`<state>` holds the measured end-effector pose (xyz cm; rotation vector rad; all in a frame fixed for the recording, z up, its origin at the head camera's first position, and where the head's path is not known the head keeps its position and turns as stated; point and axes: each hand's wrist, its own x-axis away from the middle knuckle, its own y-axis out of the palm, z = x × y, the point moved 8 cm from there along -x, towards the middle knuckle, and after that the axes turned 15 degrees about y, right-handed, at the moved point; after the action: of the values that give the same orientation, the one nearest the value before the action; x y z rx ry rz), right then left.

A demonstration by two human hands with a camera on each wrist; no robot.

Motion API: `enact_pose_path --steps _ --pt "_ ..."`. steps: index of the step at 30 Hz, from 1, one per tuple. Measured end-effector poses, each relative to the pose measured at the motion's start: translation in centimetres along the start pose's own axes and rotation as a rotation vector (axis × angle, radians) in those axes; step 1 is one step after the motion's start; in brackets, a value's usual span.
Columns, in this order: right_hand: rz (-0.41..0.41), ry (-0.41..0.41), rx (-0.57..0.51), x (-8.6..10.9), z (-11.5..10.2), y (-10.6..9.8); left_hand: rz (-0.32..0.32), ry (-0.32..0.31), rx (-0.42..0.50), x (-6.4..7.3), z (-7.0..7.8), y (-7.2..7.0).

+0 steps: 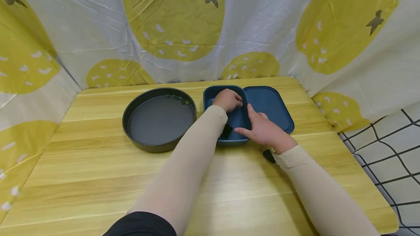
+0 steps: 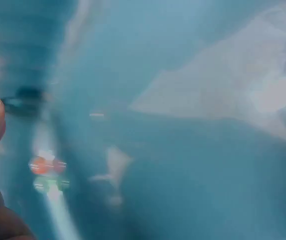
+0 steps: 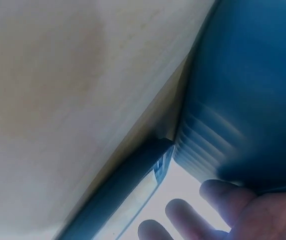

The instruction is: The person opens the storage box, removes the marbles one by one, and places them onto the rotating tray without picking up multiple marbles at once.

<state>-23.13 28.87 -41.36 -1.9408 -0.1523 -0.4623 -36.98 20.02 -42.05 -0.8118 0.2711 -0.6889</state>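
My left hand (image 1: pixel 227 100) reaches into a deep blue rectangular container (image 1: pixel 209 94). Its fingers curl in near the right inner wall. A small dark greenish marble (image 2: pixel 27 101) shows at the fingertips in the left wrist view. Lower down, an orange-red marble (image 2: pixel 39 165) and a pale green marble (image 2: pixel 41 184) lie by the wall, doubled by reflection. My right hand (image 1: pixel 264 130) holds the container's right side, thumb over the rim and fingers along the outside. In the right wrist view the fingers (image 3: pixel 182 215) show beside the container's outer wall.
A round dark pan (image 1: pixel 160 119) stands to the left, with several greenish marbles (image 1: pixel 178 98) along its far right side. The flat blue lid (image 1: pixel 272 103) lies right of the container. Behind the wooden table (image 1: pixel 98 177) hangs a patterned curtain (image 1: pixel 262 28).
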Motion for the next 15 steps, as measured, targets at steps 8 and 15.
enact_pose_path --steps 8,15 --pt "-0.004 0.012 0.013 0.0 -0.1 0.0 0.018 0.104 0.011 2.4 3.3 -4.7" --pt "0.005 0.037 0.018 -0.2 0.0 0.2 0.037 0.104 0.004 5.1 2.2 -10.4"
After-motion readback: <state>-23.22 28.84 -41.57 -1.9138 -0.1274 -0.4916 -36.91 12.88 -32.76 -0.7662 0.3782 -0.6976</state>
